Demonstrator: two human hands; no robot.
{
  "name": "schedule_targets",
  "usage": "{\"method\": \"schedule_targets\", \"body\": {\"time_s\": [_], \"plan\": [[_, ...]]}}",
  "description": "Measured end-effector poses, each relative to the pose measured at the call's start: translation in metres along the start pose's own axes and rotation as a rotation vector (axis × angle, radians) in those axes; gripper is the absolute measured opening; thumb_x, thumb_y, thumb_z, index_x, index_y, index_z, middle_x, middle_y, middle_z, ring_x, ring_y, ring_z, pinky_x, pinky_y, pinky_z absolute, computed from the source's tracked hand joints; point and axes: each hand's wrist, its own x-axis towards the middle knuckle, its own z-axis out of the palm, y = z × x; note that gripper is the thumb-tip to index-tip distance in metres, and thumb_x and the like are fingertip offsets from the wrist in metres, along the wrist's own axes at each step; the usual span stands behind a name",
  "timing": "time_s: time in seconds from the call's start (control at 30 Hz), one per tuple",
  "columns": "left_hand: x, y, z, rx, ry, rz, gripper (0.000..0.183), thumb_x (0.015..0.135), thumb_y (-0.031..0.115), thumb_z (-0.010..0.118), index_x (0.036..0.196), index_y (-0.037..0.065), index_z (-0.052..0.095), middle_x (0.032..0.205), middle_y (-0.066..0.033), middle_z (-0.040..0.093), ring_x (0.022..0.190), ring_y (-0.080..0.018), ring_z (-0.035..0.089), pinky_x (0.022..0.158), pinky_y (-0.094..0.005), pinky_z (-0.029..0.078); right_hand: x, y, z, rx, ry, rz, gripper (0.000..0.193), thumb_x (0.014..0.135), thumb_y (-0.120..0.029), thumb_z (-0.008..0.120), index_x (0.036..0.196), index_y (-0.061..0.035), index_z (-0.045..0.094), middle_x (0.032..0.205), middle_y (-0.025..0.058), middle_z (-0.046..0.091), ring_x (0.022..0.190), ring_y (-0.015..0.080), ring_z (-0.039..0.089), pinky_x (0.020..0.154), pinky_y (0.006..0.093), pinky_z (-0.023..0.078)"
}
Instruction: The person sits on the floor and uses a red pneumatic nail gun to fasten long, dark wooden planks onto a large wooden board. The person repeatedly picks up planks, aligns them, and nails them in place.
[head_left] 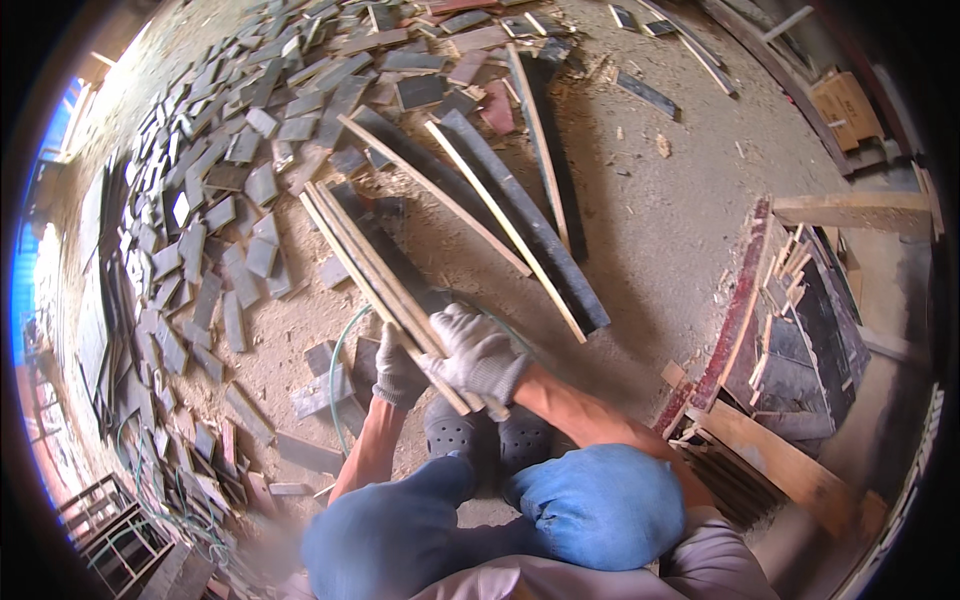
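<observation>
A small stack of long wooden planks (362,255), with pale edges and dark faces, slants up from between my shoes toward the far left. My left hand (400,370), in a grey knit glove, grips its left side near the close end, with part of the fingers hidden by the wood. Across the top and right side lies my right hand (475,348), also gloved, its fingers wrapped round the same planks. Just beyond them, several longer dark boards (520,220) rest apart on the ground at differing angles.
Short dark wood offcuts (240,190) cover the ground at the left and far side. A thin green hose (338,375) curves by my left arm. To the right stands a wooden-sided bin (735,310) with scraps inside. A cardboard box (845,108) sits at the far right.
</observation>
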Motion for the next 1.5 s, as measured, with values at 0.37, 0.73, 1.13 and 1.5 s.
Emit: {"method": "schedule_targets", "body": {"time_s": [0.37, 0.73, 1.13, 1.5], "plan": [[-0.016, 0.006, 0.008, -0.2, -0.111, 0.005, 0.077, 0.083, 0.06, 0.067, 0.132, 0.003, 0.054, 0.123, -0.0181, 0.064, 0.106, -0.0354, 0.064, 0.095, -0.0496, 0.053, 0.004, 0.143, -0.066, -0.364, 0.278, 0.759, 0.09, 0.084, -0.058, 0.064, 0.149, -0.0057, 0.03, 0.128, 0.0252, 0.05, 0.106, 0.0396, 0.058, 0.085, 0.052, 0.05], [-0.027, 0.012, 0.033, -0.052, -0.086, 0.029, 0.083, 0.082, 0.065, 0.065, 0.132, 0.001, 0.051, 0.117, -0.0152, 0.063, 0.101, -0.0278, 0.064, 0.09, -0.0409, 0.056, -0.036, 0.146, -0.03, -0.351, 0.518, 0.181, 0.027, 0.079, -0.029, 0.069, 0.085, -0.0041, 0.062, 0.111, 0.0169, 0.063, 0.086, 0.0372, 0.063, 0.07, 0.0493, 0.052], [-0.022, 0.009, 0.007, -0.116, -0.118, -0.003, 0.077, 0.083, 0.059, 0.067, 0.133, 0.001, 0.052, 0.122, -0.0182, 0.063, 0.106, -0.0334, 0.064, 0.093, -0.047, 0.054, 0.069, 0.236, -0.086, -0.422, 0.617, 0.389, 0.03, 0.089, -0.033, 0.063, 0.092, -0.003, 0.06, 0.093, 0.0196, 0.062, 0.083, 0.0395, 0.063, 0.072, 0.0494, 0.051], [-0.025, 0.014, -0.022, -0.198, 0.0, -0.025, 0.063, 0.086, 0.053, 0.068, 0.124, 0.004, 0.061, 0.116, -0.0152, 0.068, 0.103, -0.0311, 0.067, 0.093, -0.0459, 0.056, 0.091, 0.2, -0.064, -0.3, 0.616, 0.319, 0.036, 0.075, -0.029, 0.074, 0.091, -0.0055, 0.051, 0.094, 0.0215, 0.059, 0.078, 0.0404, 0.064, 0.065, 0.0497, 0.051]]}}
